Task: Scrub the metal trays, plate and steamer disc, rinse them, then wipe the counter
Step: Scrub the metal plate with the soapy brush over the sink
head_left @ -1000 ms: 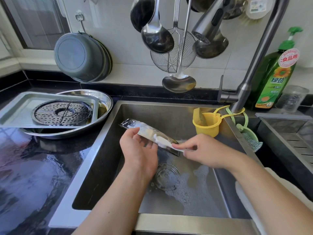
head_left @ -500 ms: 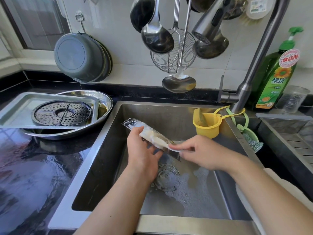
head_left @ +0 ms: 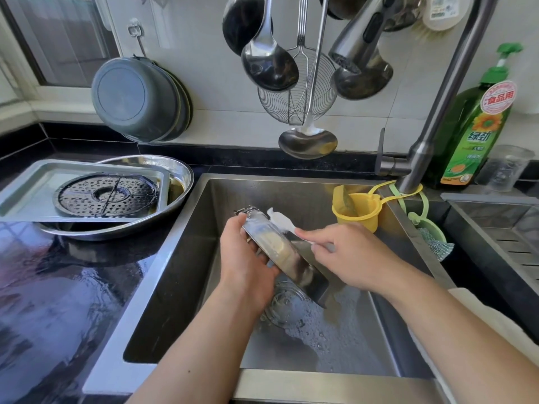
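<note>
Wall: pale tiles (head_left: pixel 210 83) at 12 o'clock.
Window: dark-framed window (head_left: pixel 58 39) at 10 o'clock.
Counter: glossy black countertop (head_left: pixel 58 287) at 8 o'clock.

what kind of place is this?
Most likely a home kitchen: a steel sink with a faucet, ladles hung on the tiled wall, a dish soap bottle by the tap.

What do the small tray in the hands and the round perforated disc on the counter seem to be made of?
Small rectangular tray: probably stainless steel, glossy, since it mirrors the light. Round perforated steamer disc: dark and matte; coated metal or plastic, which one is unclear.
</note>
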